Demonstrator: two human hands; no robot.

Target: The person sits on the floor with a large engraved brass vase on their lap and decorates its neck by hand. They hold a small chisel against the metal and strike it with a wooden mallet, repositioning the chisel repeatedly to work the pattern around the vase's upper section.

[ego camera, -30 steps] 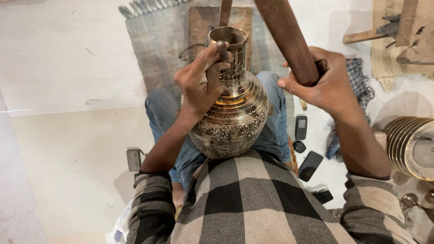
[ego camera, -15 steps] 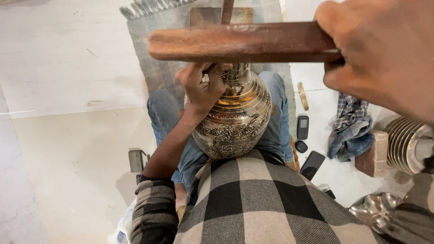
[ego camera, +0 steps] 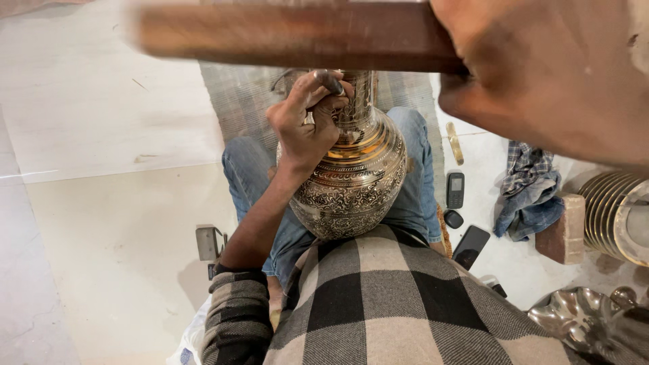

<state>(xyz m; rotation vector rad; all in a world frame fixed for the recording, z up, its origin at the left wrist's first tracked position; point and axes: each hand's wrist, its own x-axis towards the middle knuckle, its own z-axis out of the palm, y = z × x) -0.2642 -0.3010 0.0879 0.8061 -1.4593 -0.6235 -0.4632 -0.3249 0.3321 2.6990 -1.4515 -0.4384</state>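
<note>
- Raised higher and nearer the camera than half a second ago: right hand and its wooden mallet, which is now a blurred bar lying flat across the top of the view; left hand and vase unmoved.
- Right hand is wrapped tight around one end of the mallet, fingers closed on the wood; held up above the vase, likely cocked for a blow.
- Left hand is closed around the neck of the engraved brass vase, fingers curled, seemingly pinching a small tool against the metal; tool itself too hidden to name.
- Vase stands upright in the person's lap, wedged between the jeans-clad knees, probably so it holds steady under strikes.
- Striped mat lies on the floor under the legs.
- Off to the person's right on the floor: small keypad phone, dark smartphone, crumpled checked cloth, brick, ribbed metal vessel, shiny fluted dish.
</note>
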